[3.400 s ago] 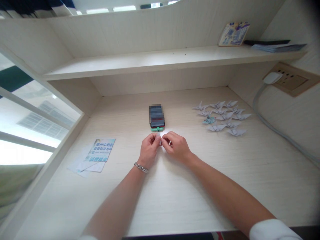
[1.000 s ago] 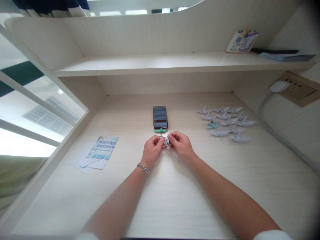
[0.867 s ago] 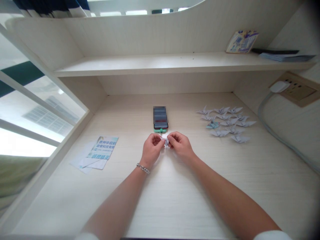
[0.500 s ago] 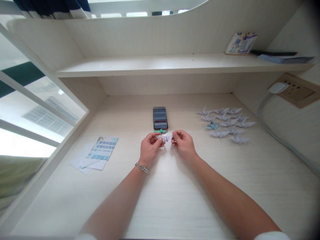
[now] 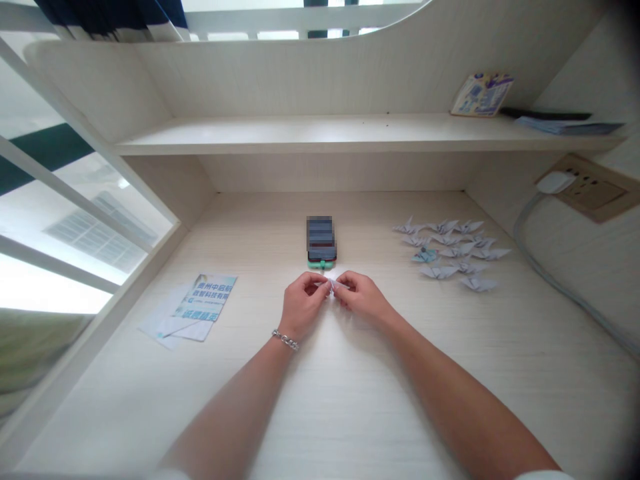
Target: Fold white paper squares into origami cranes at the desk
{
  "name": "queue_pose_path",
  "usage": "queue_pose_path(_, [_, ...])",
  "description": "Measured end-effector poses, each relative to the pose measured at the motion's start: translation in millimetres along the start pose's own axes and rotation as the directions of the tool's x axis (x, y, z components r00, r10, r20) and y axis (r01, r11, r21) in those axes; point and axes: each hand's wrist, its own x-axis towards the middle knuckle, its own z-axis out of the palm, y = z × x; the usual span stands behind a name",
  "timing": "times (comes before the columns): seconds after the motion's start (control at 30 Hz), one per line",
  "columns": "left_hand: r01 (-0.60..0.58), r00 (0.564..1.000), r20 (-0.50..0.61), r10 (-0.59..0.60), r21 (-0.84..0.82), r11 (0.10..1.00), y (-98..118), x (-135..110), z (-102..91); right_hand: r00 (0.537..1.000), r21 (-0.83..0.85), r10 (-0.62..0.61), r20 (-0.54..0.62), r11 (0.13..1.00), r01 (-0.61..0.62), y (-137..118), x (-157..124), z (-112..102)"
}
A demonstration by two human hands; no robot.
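Note:
Between my fingertips is a small folded white paper crane (image 5: 332, 285), mostly covered by my thumbs and fingers. My left hand (image 5: 304, 303) pinches its left side, closed around the paper. From the other side my right hand (image 5: 364, 297) also pinches it, thumb against the fingers. Both hands are close together just above the desk (image 5: 320, 400). Right behind them a phone (image 5: 321, 240) lies flat, with a green plug at its near end. To the right, several white paper cranes (image 5: 457, 252) sit in rows, with one blue patterned crane (image 5: 425, 255) among them.
On the left lie a printed blue-and-white sheet (image 5: 207, 297) and loose white paper (image 5: 165, 327). A shelf (image 5: 280, 133) spans the back, holding a small colourful box (image 5: 483, 95) and flat booklets (image 5: 567, 125). A grey cable (image 5: 550, 260) runs from the wall socket (image 5: 595, 190) at right.
My right hand has moved left and slightly nearer, and both hands now meet around the folded paper. Earlier more of the paper showed between them. The view has tilted slightly.

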Motion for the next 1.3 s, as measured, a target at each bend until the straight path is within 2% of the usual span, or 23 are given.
queue_pose_path(0.17, [0.059,0.997,0.063,-0.053,-0.083,0.995,1.1,0.5,-0.9,0.993,-0.011,0.009,0.115,1.0,-0.008,-1.3,-1.0,-3.4])
queue_pose_path(0.27, [0.103,0.986,0.135,-0.096,-0.044,0.994,-1.1,2.1,-4.6,0.989,-0.003,-0.017,0.147,1.0,0.018,-5.4,-3.3,-4.2])
queue_pose_path(0.4, [0.168,0.948,0.27,-0.169,0.028,0.985,-5.9,3.4,-10.6,0.983,0.012,-0.056,0.175,0.998,0.055,-7.4,-4.5,-4.1])
queue_pose_path(0.53, [0.202,0.923,0.328,-0.201,0.033,0.979,-5.8,2.5,-11.3,0.979,0.128,-0.015,0.203,0.992,-0.011,-5.8,-2.1,-2.2])
queue_pose_path(0.67, [0.238,0.913,0.35,-0.211,-0.037,0.97,0.1,2.7,-7.8,0.981,0.26,0.04,0.192,0.961,-0.09,-5.9,0.5,-2.0])
queue_pose_path(0.77, [0.3,0.893,0.393,-0.221,-0.152,0.942,4.8,2.9,-5.3,0.972,0.41,0.095,0.213,0.895,-0.178,-7.9,0.0,-4.1])
queue_pose_path(0.93, [0.373,0.882,0.418,-0.215,-0.345,0.861,8.8,0.4,-1.9,0.946,0.665,0.106,0.305,0.687,-0.292,-11.3,-3.3,-6.1])
queue_pose_path(1.07, [0.404,0.882,0.414,-0.224,-0.422,0.811,9.6,-1.2,0.1,0.943,0.746,0.077,0.324,0.592,-0.305,-12.1,-4.3,-4.5])
queue_pose_path(1.3, [0.415,0.885,0.418,-0.204,-0.512,0.752,11.6,-2.4,1.2,0.939,0.805,0.051,0.339,0.5,-0.318,-12.8,-4.2,-2.8])
